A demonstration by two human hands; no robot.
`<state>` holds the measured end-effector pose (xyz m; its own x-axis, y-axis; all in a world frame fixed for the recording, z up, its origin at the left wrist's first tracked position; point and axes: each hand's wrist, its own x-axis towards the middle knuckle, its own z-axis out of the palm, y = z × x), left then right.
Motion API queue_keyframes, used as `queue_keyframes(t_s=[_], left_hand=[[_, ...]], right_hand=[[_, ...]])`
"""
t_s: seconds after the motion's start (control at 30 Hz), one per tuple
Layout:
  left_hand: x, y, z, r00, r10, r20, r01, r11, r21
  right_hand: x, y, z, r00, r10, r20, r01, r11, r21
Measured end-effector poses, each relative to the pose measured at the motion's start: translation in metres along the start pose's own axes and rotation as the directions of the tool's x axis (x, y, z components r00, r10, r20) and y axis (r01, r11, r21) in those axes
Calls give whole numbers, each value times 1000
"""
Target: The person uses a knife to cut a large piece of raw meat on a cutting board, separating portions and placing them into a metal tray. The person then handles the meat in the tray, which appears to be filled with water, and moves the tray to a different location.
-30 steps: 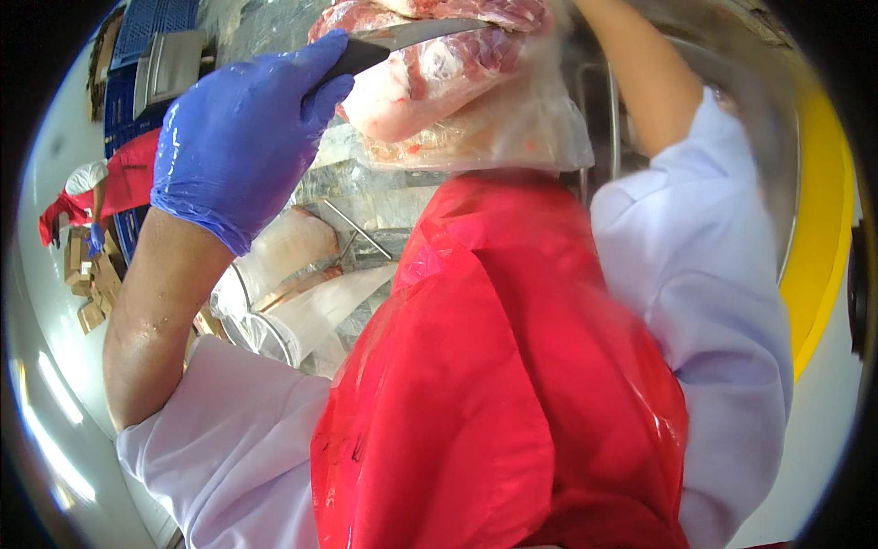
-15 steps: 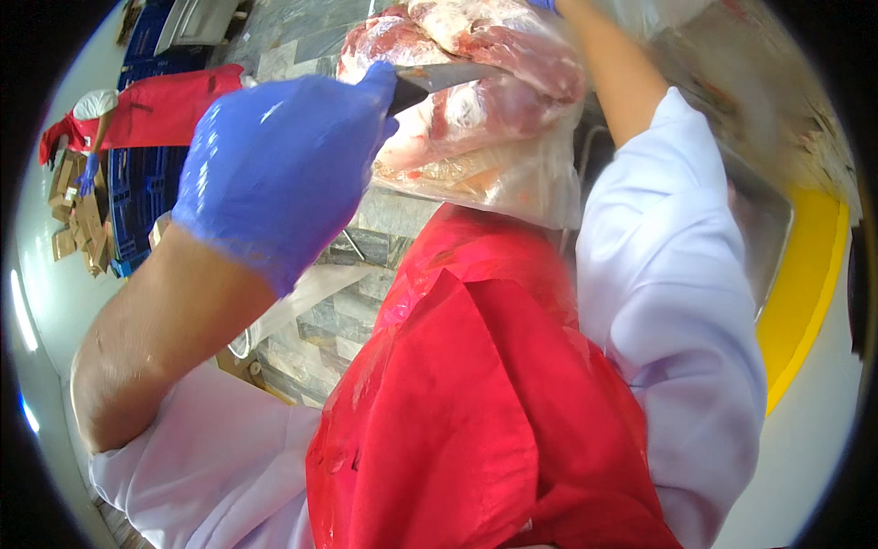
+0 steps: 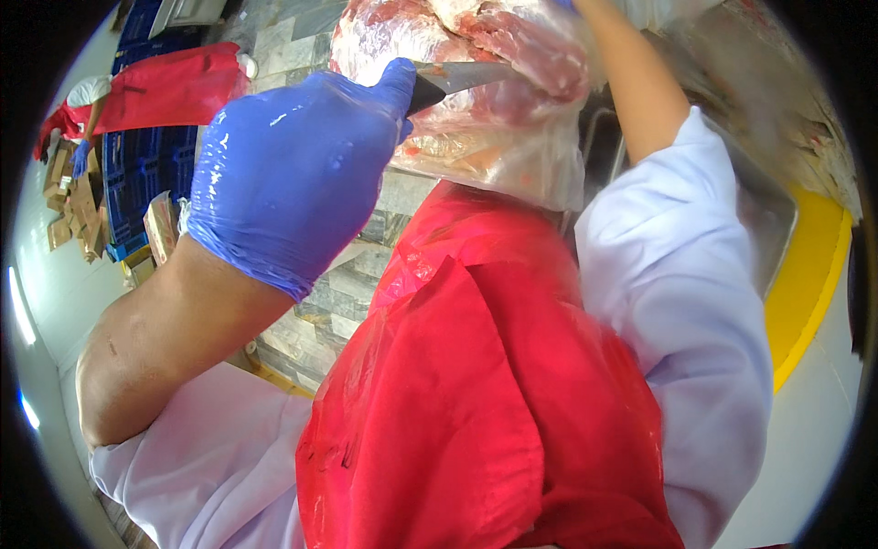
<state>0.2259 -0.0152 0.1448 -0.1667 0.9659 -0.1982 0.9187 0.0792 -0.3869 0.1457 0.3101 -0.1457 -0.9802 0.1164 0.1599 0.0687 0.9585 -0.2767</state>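
Note:
My left hand point(image 3: 291, 178), in a blue glove, is closed on the black handle of a knife point(image 3: 471, 75). The blade lies across a large piece of raw red meat with white fat point(image 3: 535, 46), which sits in or on clear plastic point(image 3: 494, 169) at the top of the view. My right hand point(image 3: 567, 5) is at the top edge beside the meat; only a sliver of its blue glove shows, so its fingers and whatever it holds are hidden.
A co-worker point(image 3: 174, 82) in a red apron is at the upper left, by blue crates point(image 3: 137, 192) and cardboard boxes point(image 3: 78, 206). A steel tray point(image 3: 764, 238) and a yellow band point(image 3: 805, 284) are at right. A grey tiled floor point(image 3: 306, 352) shows below.
Since a second ago the view has shifted. My left hand and the knife sit further right in it, and more of the meat's upper part shows. The knife still rests across the meat.

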Motion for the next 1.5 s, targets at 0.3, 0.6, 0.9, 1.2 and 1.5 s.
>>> queue_keyframes(t_s=[0.3, 0.6, 0.9, 1.2, 1.5], left_hand=[[-20, 14, 30, 994, -98, 40, 99, 995, -33], [-39, 13, 99, 964, -262, -47, 253, 957, -142], [-56, 13, 156, 921, -352, -166, 307, 919, -248], [-58, 14, 178, 894, -408, -188, 330, 881, -339], [-45, -31, 117, 950, -304, 68, 301, 838, -456]], right_hand=[[-8, -2, -10, 1000, 26, 7, -27, 999, 43], [-15, -2, -2, 998, 39, 43, -42, 996, 74], [-24, -7, -1, 996, 60, 69, -67, 992, 105], [-41, -17, -10, 995, 73, 74, -81, 990, 116], [-31, -10, -13, 992, 93, 86, -104, 986, 133]])
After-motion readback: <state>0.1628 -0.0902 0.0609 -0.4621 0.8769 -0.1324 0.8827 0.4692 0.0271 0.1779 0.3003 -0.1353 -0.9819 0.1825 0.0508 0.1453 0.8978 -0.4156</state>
